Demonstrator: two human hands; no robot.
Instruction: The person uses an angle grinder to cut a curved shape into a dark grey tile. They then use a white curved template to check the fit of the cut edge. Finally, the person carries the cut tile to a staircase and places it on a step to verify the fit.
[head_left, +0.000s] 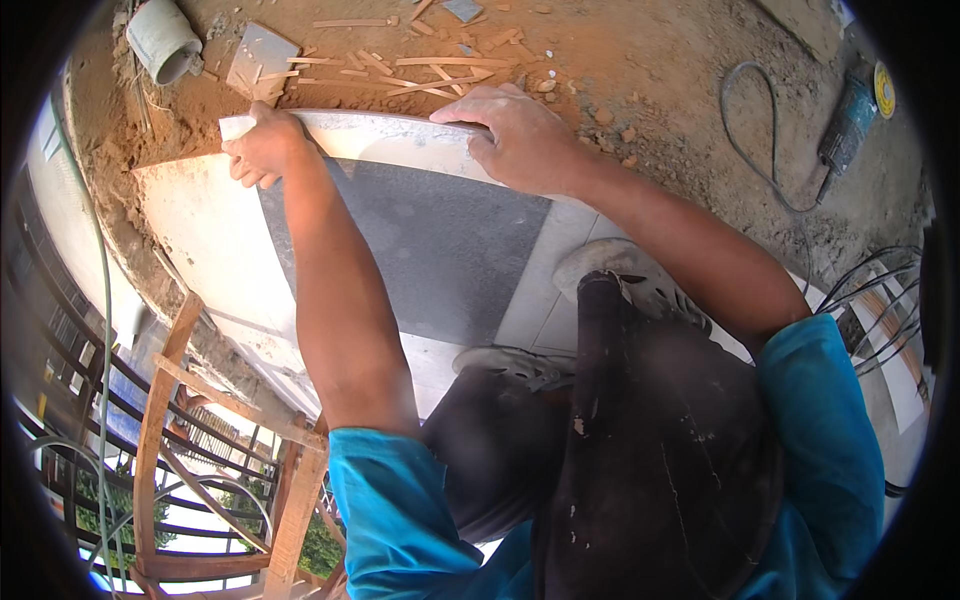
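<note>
A long, narrow white tile strip [390,138] lies across the far edge of the tiled floor, where the soil begins. My left hand [265,150] is closed round the strip's left end, with its fingers curled on the near side. Toward the other end, my right hand [530,140] pinches the strip, fingers over the far edge and thumb on the near face. A dark grey tile [430,245] lies flat just this side of the strip, with a white tile [205,225] to its left.
Thin wooden slivers [440,82], a grey tile offcut [262,58] and a pale cylindrical container [163,40] lie on the soil beyond. An angle grinder [850,120] with its cord rests at right. A wooden frame [165,430] stands at lower left. My shoes [620,270] are on the tiles.
</note>
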